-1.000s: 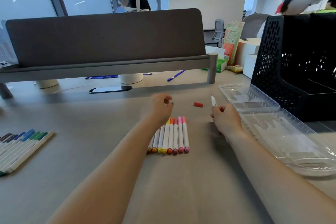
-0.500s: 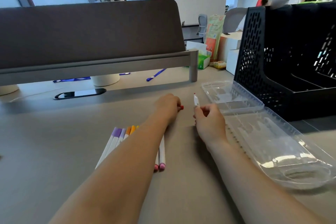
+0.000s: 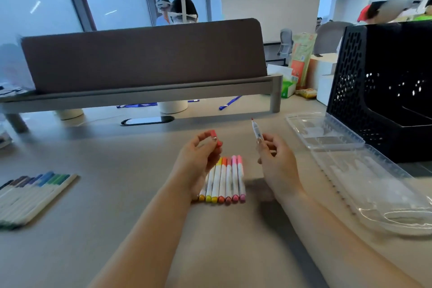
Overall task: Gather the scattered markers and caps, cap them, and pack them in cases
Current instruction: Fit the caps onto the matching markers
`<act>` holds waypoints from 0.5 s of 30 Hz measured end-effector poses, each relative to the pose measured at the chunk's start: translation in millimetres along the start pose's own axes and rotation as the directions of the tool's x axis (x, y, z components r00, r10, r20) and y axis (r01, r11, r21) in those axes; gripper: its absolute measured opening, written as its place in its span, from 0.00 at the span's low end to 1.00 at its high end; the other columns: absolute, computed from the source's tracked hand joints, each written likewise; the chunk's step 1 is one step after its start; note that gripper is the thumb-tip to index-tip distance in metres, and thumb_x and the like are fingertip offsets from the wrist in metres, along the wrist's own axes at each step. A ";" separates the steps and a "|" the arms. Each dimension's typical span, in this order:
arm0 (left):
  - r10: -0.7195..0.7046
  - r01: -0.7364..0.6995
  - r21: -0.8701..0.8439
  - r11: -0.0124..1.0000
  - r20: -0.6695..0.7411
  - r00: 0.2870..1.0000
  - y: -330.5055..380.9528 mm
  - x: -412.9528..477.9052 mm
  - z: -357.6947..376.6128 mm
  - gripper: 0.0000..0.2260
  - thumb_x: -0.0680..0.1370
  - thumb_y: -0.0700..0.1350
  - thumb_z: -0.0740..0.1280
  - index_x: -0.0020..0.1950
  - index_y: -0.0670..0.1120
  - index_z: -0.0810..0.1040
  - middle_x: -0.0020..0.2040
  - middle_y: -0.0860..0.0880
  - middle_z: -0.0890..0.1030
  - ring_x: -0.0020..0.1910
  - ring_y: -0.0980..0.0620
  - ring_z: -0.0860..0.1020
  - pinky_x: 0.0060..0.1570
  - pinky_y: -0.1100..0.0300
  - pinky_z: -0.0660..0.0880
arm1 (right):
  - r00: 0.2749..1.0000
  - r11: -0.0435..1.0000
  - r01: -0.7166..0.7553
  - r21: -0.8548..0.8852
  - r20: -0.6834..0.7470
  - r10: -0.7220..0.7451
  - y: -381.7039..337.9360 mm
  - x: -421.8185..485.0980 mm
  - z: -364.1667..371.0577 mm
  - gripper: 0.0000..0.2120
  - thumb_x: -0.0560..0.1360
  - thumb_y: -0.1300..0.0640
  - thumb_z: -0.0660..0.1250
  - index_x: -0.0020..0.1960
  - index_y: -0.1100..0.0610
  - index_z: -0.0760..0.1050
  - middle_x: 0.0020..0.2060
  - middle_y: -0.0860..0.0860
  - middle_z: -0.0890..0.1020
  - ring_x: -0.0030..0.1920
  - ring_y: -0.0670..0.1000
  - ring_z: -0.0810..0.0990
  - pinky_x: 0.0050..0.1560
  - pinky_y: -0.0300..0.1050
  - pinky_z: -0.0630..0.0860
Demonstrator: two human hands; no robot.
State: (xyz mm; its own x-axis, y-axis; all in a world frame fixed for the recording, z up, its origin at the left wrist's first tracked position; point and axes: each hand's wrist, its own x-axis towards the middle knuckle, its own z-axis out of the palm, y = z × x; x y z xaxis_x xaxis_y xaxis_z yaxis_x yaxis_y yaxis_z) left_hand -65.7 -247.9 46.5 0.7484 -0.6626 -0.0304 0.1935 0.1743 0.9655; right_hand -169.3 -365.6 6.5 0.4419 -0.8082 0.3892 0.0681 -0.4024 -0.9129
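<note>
Pinching cap (image 3: 216, 138) — left grip (image 3: 198, 159); marker (image 3: 256, 131) — right grip (image 3: 278, 163)

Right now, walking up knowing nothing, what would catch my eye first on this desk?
Two bare hands hover mid-desk: the left hand pinches a red cap, the right hand an uncapped marker, tip up. Beneath them lies a tidy row of yellow-to-pink markers; an open clear case sits at the right.
</note>
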 end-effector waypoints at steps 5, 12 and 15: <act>-0.086 0.079 -0.243 0.967 -0.017 0.996 -2.8 -10.5 -11.2 0.05 0.80 0.38 0.63 0.54 0.43 0.76 0.40 0.46 0.82 0.39 0.53 0.80 0.39 0.62 0.79 | 0.987 0.992 0.124 0.001 0.099 -0.124 -10.2 -29.7 14.4 0.05 0.80 0.55 0.60 0.52 0.47 0.74 0.42 0.43 0.78 0.43 0.39 0.76 0.39 0.28 0.72; -0.247 0.256 -0.468 0.846 0.082 0.966 4.4 -12.3 -14.7 0.10 0.78 0.42 0.66 0.55 0.39 0.79 0.37 0.46 0.83 0.33 0.55 0.82 0.33 0.64 0.80 | 0.938 0.931 0.344 -0.126 0.080 -0.336 -8.9 -29.7 6.0 0.07 0.74 0.60 0.70 0.51 0.51 0.78 0.44 0.44 0.80 0.48 0.42 0.77 0.49 0.33 0.73; -0.247 0.261 -0.481 0.837 0.094 0.965 6.1 -14.1 -15.6 0.09 0.78 0.43 0.67 0.51 0.38 0.79 0.35 0.46 0.83 0.32 0.55 0.82 0.35 0.64 0.80 | 0.921 0.908 0.390 -0.155 0.081 -0.382 -9.3 -29.6 7.3 0.08 0.72 0.61 0.72 0.50 0.52 0.79 0.43 0.40 0.78 0.47 0.40 0.76 0.47 0.30 0.71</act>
State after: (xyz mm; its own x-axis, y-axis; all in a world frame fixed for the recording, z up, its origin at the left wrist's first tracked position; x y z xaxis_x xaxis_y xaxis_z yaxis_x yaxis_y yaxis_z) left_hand -65.2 -226.1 48.8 0.6148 -0.7503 -0.2432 0.6623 0.3236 0.6757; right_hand -176.5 -334.8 2.6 0.4530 -0.5554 0.6973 0.0957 -0.7474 -0.6575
